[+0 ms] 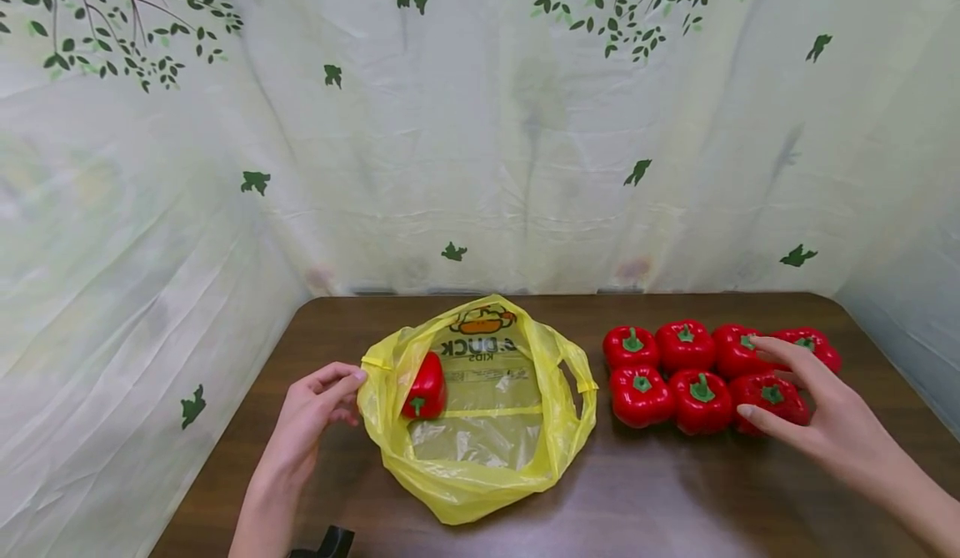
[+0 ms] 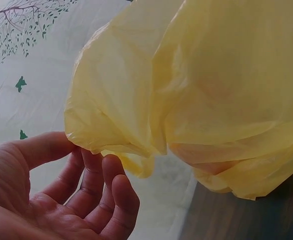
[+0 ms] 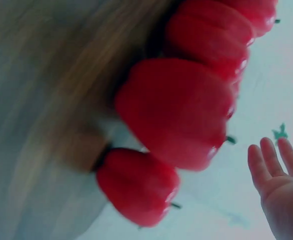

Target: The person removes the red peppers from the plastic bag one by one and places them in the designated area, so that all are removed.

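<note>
A yellow plastic bag (image 1: 480, 487) with a printed duck stands with its mouth spread wide. One red bell pepper (image 1: 427, 384) lies inside at its left. My left hand (image 1: 313, 408) pinches the left rim of the bag between thumb and fingertips; the left wrist view shows the thumb and index finger at the film's edge. Two rows of red bell peppers (image 1: 701, 399) with green stems stand to the right of the bag. Over the right end of these rows my right hand (image 1: 836, 412) hovers, thumb and fingers spread around the near right pepper (image 1: 772, 401), apparently not gripping it.
A brown wooden table (image 1: 630, 500) carries everything. Behind and beside it hangs a pale curtain (image 1: 465, 124) printed with leaves and branches. A small black object (image 1: 335, 541) shows at the bottom edge by my left forearm.
</note>
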`<state>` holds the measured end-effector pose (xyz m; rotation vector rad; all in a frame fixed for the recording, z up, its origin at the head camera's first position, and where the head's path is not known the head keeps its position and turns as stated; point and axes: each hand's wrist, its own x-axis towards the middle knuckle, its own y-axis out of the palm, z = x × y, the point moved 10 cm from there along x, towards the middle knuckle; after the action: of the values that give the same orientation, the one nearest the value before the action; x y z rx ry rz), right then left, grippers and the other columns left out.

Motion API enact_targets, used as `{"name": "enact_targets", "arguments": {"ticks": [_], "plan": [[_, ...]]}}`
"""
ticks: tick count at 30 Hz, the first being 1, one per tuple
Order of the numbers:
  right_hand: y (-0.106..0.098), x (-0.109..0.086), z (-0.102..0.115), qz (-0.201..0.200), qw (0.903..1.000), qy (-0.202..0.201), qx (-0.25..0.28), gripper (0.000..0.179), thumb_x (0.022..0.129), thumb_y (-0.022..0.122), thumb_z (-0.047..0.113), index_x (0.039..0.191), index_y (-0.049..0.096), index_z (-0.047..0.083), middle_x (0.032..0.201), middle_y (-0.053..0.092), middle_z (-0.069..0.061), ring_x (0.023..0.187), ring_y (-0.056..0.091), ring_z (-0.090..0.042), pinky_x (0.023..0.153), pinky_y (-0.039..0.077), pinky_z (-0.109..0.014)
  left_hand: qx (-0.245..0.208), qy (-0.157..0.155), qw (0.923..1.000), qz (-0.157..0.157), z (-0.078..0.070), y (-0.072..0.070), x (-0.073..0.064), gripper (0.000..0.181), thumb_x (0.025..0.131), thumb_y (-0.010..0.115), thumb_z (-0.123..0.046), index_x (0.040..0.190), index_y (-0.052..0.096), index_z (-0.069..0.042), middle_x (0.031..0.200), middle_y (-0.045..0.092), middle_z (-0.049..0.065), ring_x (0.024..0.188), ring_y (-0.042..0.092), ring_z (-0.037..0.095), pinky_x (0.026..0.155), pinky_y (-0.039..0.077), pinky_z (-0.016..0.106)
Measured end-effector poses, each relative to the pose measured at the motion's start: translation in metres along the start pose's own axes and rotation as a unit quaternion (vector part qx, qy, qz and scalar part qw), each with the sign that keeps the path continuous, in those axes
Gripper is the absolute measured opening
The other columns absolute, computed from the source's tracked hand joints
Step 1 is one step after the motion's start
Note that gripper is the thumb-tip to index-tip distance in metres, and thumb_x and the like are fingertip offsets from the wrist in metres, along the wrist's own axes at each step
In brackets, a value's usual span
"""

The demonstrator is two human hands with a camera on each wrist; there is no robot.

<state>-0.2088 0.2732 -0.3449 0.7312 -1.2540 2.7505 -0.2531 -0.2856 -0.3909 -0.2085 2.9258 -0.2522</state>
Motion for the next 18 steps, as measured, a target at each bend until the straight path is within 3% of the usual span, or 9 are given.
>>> {"name": "enact_targets", "arguments": {"ticks": [5,13,18], "plan": [[0.011,0.009,0.022,0.019,0.9988,-0.045,-0.005,0.089,0.070,0.090,0.008,0.145,0.045,0.021,0.137,0.050,-0.001,0.125,0.037,0.003,0.090,0.032,-0.001,0.000,-0.002,1.0000,-0.001,0.001,0.000,0.000,0.028,0.093,0.070,-0.027,0.103,0.066,-0.001,0.085,0.065,0.004,0.071,0.059,0.022,0.066,0.055,0.034],[0.034,0.020,0.047,0.054,0.9960,-0.070,-0.014,0.085,0.072,0.090,0.017,0.144,0.046,0.023,0.139,0.048,0.008,0.126,0.039,-0.001,0.091,0.036,-0.005,-0.003,-0.003,1.0000,0.000,0.002,0.001,0.000,0.027,0.092,0.071,-0.026,0.103,0.065,-0.001,0.084,0.066,0.004,0.069,0.059,0.021,0.065,0.055,0.034],[0.048,0.028,0.065,0.076,0.9930,-0.089,-0.020,0.083,0.074,0.089,0.025,0.144,0.045,0.025,0.139,0.048,0.007,0.126,0.044,-0.010,0.092,0.043,-0.013,-0.006,-0.002,1.0000,0.000,0.002,0.001,0.000,0.027,0.092,0.071,-0.026,0.102,0.066,-0.001,0.085,0.066,0.004,0.069,0.059,0.021,0.065,0.055,0.033]]}}
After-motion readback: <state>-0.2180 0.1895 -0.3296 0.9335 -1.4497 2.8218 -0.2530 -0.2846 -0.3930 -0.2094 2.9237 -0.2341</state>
